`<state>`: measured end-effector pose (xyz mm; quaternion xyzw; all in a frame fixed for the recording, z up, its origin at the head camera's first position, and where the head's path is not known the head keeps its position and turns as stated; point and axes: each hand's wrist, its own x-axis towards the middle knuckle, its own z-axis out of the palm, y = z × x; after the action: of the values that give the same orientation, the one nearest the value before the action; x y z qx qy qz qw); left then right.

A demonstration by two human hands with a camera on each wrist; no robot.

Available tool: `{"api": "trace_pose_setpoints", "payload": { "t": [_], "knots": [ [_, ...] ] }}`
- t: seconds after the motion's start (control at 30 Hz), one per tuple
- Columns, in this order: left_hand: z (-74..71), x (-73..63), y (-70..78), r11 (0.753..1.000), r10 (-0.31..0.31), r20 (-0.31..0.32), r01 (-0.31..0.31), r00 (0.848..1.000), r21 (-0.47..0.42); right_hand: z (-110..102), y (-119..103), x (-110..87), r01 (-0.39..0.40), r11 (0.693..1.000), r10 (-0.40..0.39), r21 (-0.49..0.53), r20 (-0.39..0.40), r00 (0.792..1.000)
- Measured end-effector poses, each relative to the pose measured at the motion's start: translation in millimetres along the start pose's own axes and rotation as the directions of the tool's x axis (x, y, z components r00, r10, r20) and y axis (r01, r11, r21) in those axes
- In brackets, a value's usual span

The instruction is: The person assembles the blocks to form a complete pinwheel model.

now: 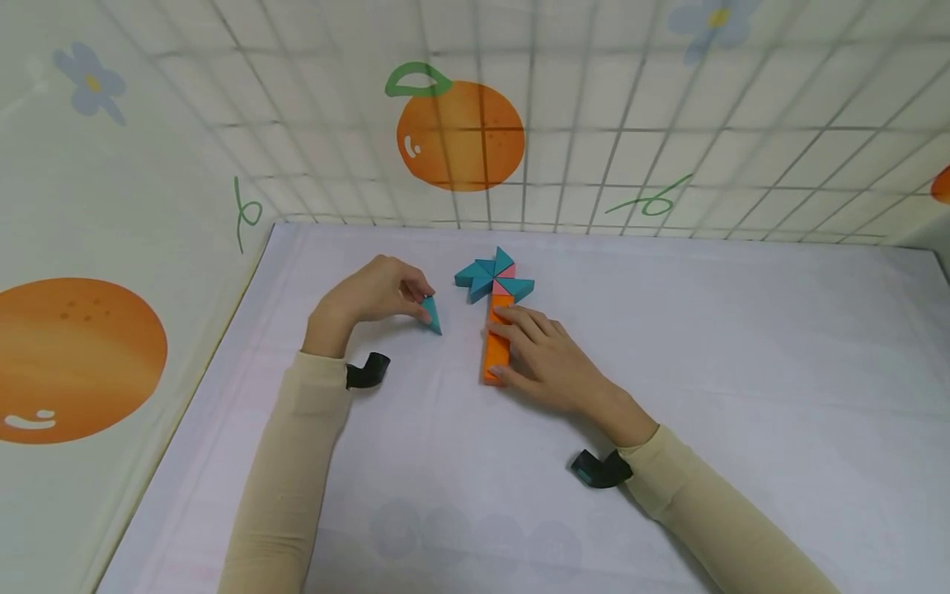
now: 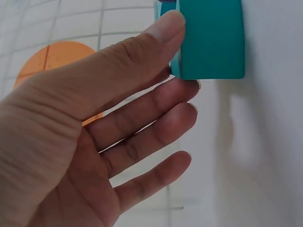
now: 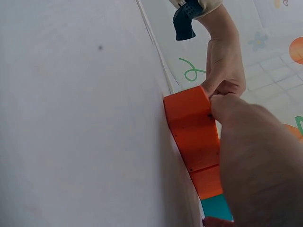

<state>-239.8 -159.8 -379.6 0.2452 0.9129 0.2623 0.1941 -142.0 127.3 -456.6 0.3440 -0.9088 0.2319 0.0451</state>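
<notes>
My left hand (image 1: 374, 290) pinches a teal triangular block (image 1: 432, 315) between thumb and fingers, left of a pinwheel shape. In the left wrist view the thumb presses one face of this block (image 2: 213, 40), and the other fingers spread below. Teal and pink triangular blocks (image 1: 482, 269) form the pinwheel on the table. A row of orange blocks (image 1: 497, 353) runs from it towards me like a stem. My right hand (image 1: 549, 359) rests on that row, fingertips across its top and thumb near its close end. The right wrist view shows the orange blocks' sides (image 3: 191, 132) beside the thumb.
A pale cloth covers the table (image 1: 705, 355). Behind it stands a white sheet over a wire grid (image 1: 564, 115), printed with an orange fruit (image 1: 460, 136). Another printed sheet (image 1: 171, 181) stands on the left. Dark wrist cameras (image 1: 601, 470) sit at both cuffs.
</notes>
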Motion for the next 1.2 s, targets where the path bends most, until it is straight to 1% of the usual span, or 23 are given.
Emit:
{"api": "trace_pose_setpoints", "payload": {
  "t": [0.1,0.23,0.37,0.67,0.73,0.83,0.9,0.97,1.1,1.2],
  "knots": [
    [0.8,-0.3,4.7,1.0,0.005,0.021,-0.005,1.0,0.004,0,0,-0.2,-0.002,1.0,0.002,-0.003,-0.001,1.0],
    [2.8,1.4,7.3,1.0,0.022,0.044,-0.022,0.999,0.017,0,1,-0.5,-0.003,1.0,0.003,-0.006,-0.003,1.0],
    [5.0,3.5,9.0,0.999,0.045,0.063,-0.046,0.997,0.01,0,1,-0.7,-0.001,1.0,0.001,-0.007,-0.004,1.0],
    [14.6,8.6,19.2,0.997,0.077,0.082,-0.078,0.994,-0.002,-1,0,-1.0,-0.009,1.0,0.009,-0.003,0.007,1.0],
    [15.7,9.3,19.8,0.997,0.078,0.072,-0.079,0.994,0.013,-1,0,-0.9,-0.007,1.0,0.007,-0.001,0.006,1.0],
    [14.5,8.1,20.4,0.996,0.074,0.031,-0.076,0.997,0.052,-1,0,-0.7,-0.002,1.0,0.002,0.001,0.001,1.0],
    [13.0,6.9,21.2,0.995,0.077,0.004,-0.077,0.997,0.065,0,0,-0.4,0.004,1.0,-0.004,0.003,-0.003,1.0],
    [11.8,5.4,23.1,0.995,0.086,-0.002,-0.086,0.996,0.058,0,1,0.0,0.006,1.0,-0.006,0.002,-0.004,1.0],
    [13.9,4.8,27.9,0.994,0.105,0.042,-0.107,0.994,0.038,1,2,0.2,0.007,1.0,-0.007,0.002,-0.003,1.0],
    [17.1,5.5,29.7,0.993,0.105,0.068,-0.109,0.992,0.05,1,1,0.1,0.002,1.0,-0.002,0.001,0.001,1.0]
  ]
}}
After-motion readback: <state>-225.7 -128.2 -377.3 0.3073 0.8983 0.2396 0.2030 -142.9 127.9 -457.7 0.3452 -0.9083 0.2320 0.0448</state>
